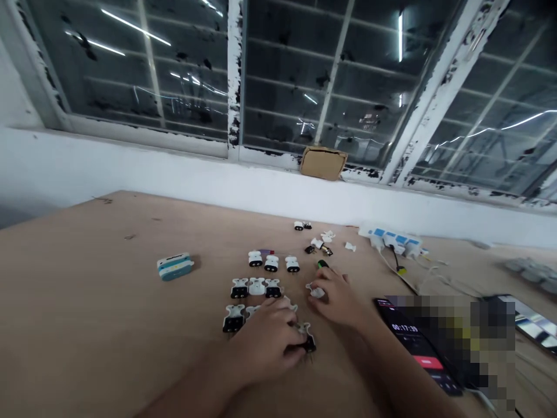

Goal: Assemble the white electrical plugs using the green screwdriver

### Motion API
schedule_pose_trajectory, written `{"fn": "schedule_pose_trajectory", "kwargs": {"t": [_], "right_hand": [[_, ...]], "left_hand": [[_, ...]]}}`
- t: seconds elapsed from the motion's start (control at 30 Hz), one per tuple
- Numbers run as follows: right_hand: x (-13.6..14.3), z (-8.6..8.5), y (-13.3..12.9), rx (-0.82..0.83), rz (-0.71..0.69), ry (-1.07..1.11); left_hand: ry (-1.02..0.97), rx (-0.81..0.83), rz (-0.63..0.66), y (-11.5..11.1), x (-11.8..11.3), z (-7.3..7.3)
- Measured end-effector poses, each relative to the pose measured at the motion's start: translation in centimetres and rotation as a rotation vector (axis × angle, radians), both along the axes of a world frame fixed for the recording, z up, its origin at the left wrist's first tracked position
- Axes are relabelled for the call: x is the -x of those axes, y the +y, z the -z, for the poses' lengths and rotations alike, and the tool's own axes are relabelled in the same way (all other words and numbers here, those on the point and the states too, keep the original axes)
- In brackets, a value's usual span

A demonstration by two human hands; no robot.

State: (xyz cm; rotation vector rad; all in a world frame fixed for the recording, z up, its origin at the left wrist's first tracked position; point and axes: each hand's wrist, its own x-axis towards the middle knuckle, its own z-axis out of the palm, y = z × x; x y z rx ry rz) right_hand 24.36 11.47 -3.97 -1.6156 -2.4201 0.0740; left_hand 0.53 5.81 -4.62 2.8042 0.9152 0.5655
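Rows of small white and black plug-like parts (256, 286) lie on the brown table. My left hand (272, 334) reaches over the front row, its fingers bent round a white and black part (308, 339) at the row's right end. Part of that row is hidden beneath the hand. To the right, my right hand (334, 295) has its fingers closed on a small white piece (317, 292). A green and black object (322, 264) lies just beyond its fingertips. Three more parts (271, 263) stand in the row farther back.
A teal and white box (174, 266) sits on the left. Loose white pieces (328, 236) lie at the back. A power strip (394, 239) with cables, a lit phone (418, 342) and a second phone (528, 319) are on the right. Cardboard (324, 163) leans at the window.
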Motion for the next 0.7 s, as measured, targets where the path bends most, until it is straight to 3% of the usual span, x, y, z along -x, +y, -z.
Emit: {"fn": "schedule_pose_trajectory", "kwargs": {"t": [0.17, 0.5, 0.7], "right_hand": [[0.2, -0.6, -1.1, 0.047, -0.081, 0.069], [0.3, -0.5, -1.7, 0.051, -0.124, 0.124], [0.3, -0.4, -2.1, 0.079, -0.147, 0.147]], "left_hand": [[-0.016, 0.048, -0.001, 0.2, 0.1, 0.1], [0.001, 0.109, -0.066, 0.4, 0.3, -0.4], [-0.008, 0.128, -0.037, 0.4, 0.2, -0.5]]}}
